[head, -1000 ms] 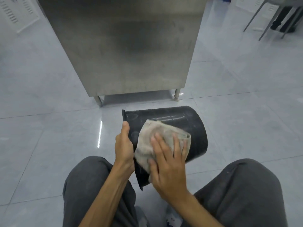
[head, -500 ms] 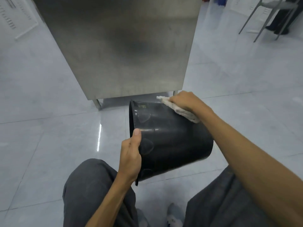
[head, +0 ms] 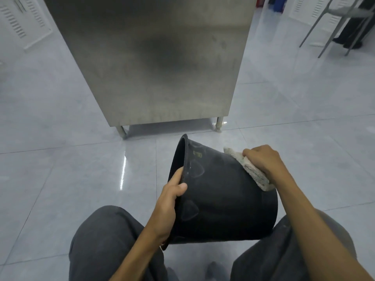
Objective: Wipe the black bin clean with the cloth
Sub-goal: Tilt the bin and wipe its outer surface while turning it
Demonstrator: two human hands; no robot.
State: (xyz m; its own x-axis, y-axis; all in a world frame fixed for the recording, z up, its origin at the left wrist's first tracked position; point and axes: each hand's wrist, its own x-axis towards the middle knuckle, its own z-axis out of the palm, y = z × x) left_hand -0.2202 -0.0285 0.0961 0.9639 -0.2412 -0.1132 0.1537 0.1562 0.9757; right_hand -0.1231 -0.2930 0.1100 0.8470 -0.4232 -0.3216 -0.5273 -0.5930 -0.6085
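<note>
A pale tiled floor (head: 60, 169) filled most of the frame, with bare tiles to the left and right of the person. A stainless steel cabinet (head: 162, 57) on short legs took up the upper centre, its bottom edge just above the bin's rim in the picture. In the upper right corner stood grey chair legs (head: 324, 27).

The person's knees in grey trousers (head: 105, 240) spread across the bottom. Between them, at lower centre, the black bin (head: 223, 199) was held tipped on its side, its mouth turned left and away so the inside could not be seen; raised oval marks showed on its outer wall.

The left hand (head: 168, 201) gripped the bin's rim, thumb on the outer wall and fingers curled out of sight inside. The right hand (head: 263, 161) was closed over a whitish cloth (head: 253, 173), pressing it against the bin's upper right side. The cloth's edges stuck out beyond the knuckles at both ends.
</note>
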